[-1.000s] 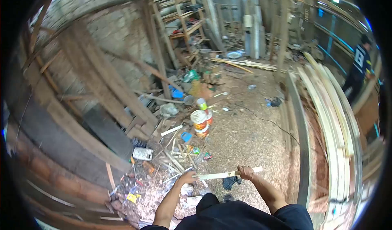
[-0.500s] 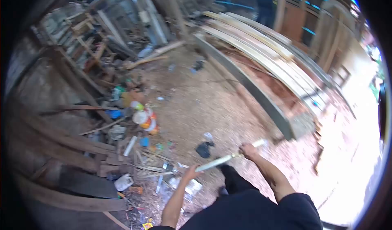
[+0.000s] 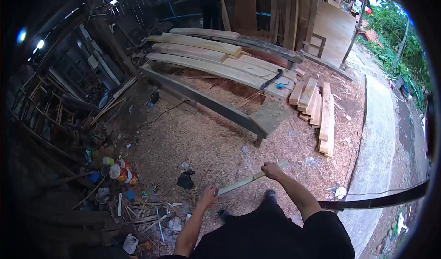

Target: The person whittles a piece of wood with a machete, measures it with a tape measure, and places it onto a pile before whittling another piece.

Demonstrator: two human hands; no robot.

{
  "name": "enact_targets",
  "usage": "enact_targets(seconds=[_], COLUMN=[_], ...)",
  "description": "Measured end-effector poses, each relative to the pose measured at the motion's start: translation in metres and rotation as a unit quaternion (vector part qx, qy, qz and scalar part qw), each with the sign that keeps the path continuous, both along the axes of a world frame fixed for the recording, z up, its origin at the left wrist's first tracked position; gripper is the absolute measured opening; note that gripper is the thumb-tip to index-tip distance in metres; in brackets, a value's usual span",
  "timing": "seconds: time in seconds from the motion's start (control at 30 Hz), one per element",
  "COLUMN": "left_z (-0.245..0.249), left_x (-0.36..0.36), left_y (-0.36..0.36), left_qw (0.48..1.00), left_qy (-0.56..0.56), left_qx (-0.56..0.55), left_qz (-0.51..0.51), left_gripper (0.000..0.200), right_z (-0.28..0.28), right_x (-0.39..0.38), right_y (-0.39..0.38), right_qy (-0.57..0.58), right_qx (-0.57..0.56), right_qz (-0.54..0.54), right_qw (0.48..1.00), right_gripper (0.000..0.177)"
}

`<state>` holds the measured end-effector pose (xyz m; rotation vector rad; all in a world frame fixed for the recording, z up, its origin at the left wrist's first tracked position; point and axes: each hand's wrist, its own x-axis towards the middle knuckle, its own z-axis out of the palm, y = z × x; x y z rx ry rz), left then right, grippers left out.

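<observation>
A thin, pale wooden strip (image 3: pixel 239 184) is held out in front of my body, slanting up toward the right. My left hand (image 3: pixel 209 197) is closed around its lower left end. Near the other end, my right hand (image 3: pixel 273 170) grips it from above, and a short piece sticks out past the fingers. Below the strip, my feet stand on a floor covered in wood shavings. A black plastic bag (image 3: pixel 185 180) lies on the floor beyond my left hand.
A low workbench (image 3: pixel 202 100) carries long planks (image 3: pixel 202 68) ahead. Cut boards (image 3: pixel 325 116) lie stacked to its right. Buckets (image 3: pixel 118 172) and scrap wood crowd the left side. A concrete path (image 3: pixel 379 130) runs along the right. A person (image 3: pixel 209 4) stands at the back.
The view has swung right, bringing the cut boards and path into sight. My feet now show apart. Both hands still hold the strip.
</observation>
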<state>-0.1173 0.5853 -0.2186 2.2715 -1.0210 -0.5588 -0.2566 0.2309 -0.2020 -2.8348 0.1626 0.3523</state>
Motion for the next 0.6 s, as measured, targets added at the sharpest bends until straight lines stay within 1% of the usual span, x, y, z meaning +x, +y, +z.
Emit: enact_targets(seconds=[0.07, 0.1, 0.17, 0.2, 0.27, 0.3, 0.33, 0.4, 0.43, 0.47, 0.57, 0.6], left_z=[0.004, 0.006, 0.006, 0.006, 0.010, 0.014, 0.019, 0.022, 0.022, 0.027, 0.057, 0.056], left_x=[-0.005, -0.007, -0.016, -0.023, -0.033, -0.038, -0.042, -0.049, -0.051, -0.051, -0.049, -0.044], left_y=[-0.037, -0.062, -0.103, -0.121, -0.166, -0.187, -0.206, -0.233, -0.244, -0.256, -0.281, -0.285], left_qw=[0.995, 0.995, 0.988, 0.988, 0.985, 0.982, 0.980, 0.981, 0.979, 0.976, 0.978, 0.978], left_qy=[-0.034, -0.036, -0.068, -0.062, -0.061, -0.064, -0.069, -0.089, -0.105, -0.121, -0.111, -0.106], left_qx=[0.073, 0.072, 0.069, 0.070, 0.111, 0.122, 0.132, 0.118, 0.126, 0.134, 0.153, 0.156], left_qz=[-0.053, -0.054, -0.120, -0.123, -0.117, -0.127, -0.134, -0.123, -0.121, -0.119, -0.093, -0.087], left_gripper=[0.035, 0.035, 0.039, 0.039, 0.042, 0.042, 0.043, 0.041, 0.040, 0.040, 0.039, 0.039], right_z=[0.013, 0.016, 0.012, 0.010, 0.015, 0.013, 0.010, 0.025, 0.030, 0.036, 0.044, 0.041], right_x=[-0.013, -0.019, -0.037, -0.049, -0.076, -0.087, -0.098, -0.109, -0.111, -0.110, -0.099, -0.093], right_y=[-0.031, -0.053, -0.087, -0.102, -0.138, -0.153, -0.167, -0.191, -0.201, -0.211, -0.234, -0.240], right_qy=[-0.052, -0.055, -0.100, -0.094, -0.058, -0.018, -0.033, 0.021, 0.027, 0.029, 0.006, 0.009], right_qx=[-0.023, -0.024, -0.037, -0.035, -0.028, -0.049, -0.035, -0.047, -0.046, -0.046, -0.028, -0.025], right_qz=[-0.001, -0.002, -0.023, -0.026, -0.040, -0.041, -0.051, -0.042, -0.046, -0.037, -0.038, -0.032], right_qw=[0.998, 0.998, 0.994, 0.995, 0.997, 0.998, 0.998, 0.998, 0.998, 0.998, 0.999, 0.999], right_gripper=[0.014, 0.014, 0.013, 0.013, 0.013, 0.014, 0.015, 0.020, 0.027, 0.027, 0.032, 0.032])
